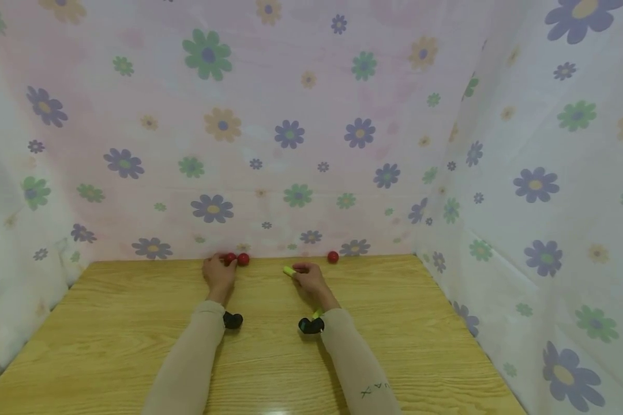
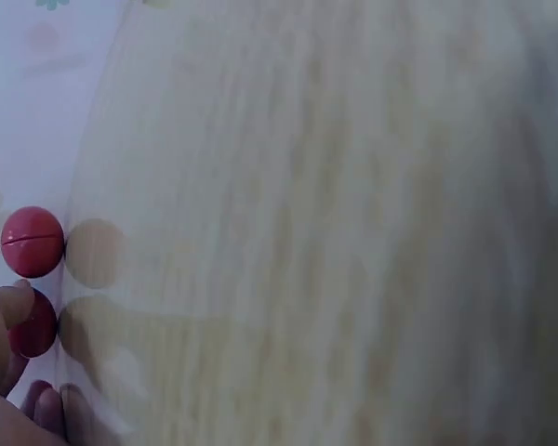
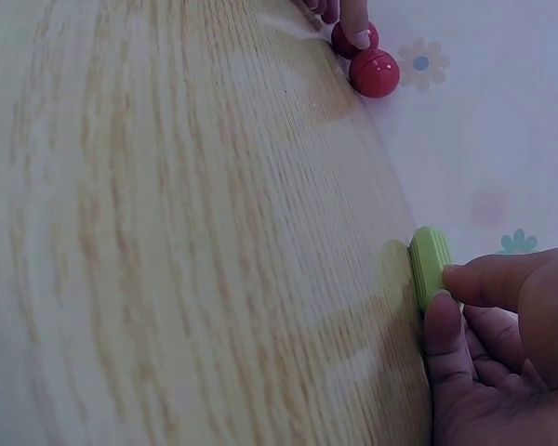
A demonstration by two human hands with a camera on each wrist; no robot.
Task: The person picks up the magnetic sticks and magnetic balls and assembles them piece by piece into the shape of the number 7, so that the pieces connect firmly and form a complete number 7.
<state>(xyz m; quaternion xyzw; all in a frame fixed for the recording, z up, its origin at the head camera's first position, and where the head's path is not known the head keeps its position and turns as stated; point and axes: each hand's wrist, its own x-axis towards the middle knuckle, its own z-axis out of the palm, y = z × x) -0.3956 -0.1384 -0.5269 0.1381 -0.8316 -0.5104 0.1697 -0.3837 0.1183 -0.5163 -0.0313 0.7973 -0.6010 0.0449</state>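
Note:
Near the table's far edge, my left hand (image 1: 220,275) pinches a red ball (image 2: 35,327) with its fingertips, which partly hide it. A second red ball (image 1: 243,259), with a thin groove round its middle, sits right beside the first. Farther right, my right hand (image 1: 311,279) holds a light green bar (image 3: 430,260) between thumb and finger. The bar has rounded ends and grooves along its side; its near end is covered by the fingers. A third red ball (image 1: 333,257) lies at the back edge, right of that hand.
The wooden table (image 1: 270,369) ends at a flower-printed cloth (image 1: 259,144) behind, with another cloth side (image 1: 519,230) on the right. A small yellow-green bit (image 1: 318,314) shows by the right wrist camera (image 1: 311,326); what it belongs to is unclear.

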